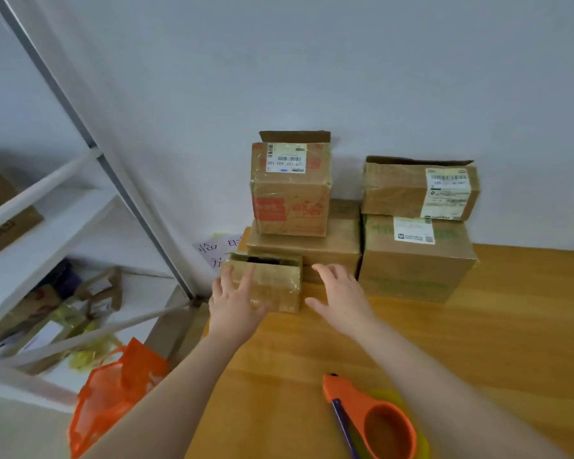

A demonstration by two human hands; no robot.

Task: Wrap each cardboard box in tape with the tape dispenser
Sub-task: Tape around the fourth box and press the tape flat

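Fingers (248, 275) either side of small box (279, 283)

Small box (272, 283) sits before stacked boxes (312, 246) against the wall (312, 77); tape dispenser (371, 415) nearest.

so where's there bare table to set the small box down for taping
Widest bare wood is at the right of the table, in front of the green-printed box, beyond the right hand. A smaller patch runs from the small box to the tape dispenser, between the right hand and left hand. The back is crowded with stacked boxes against the wall.
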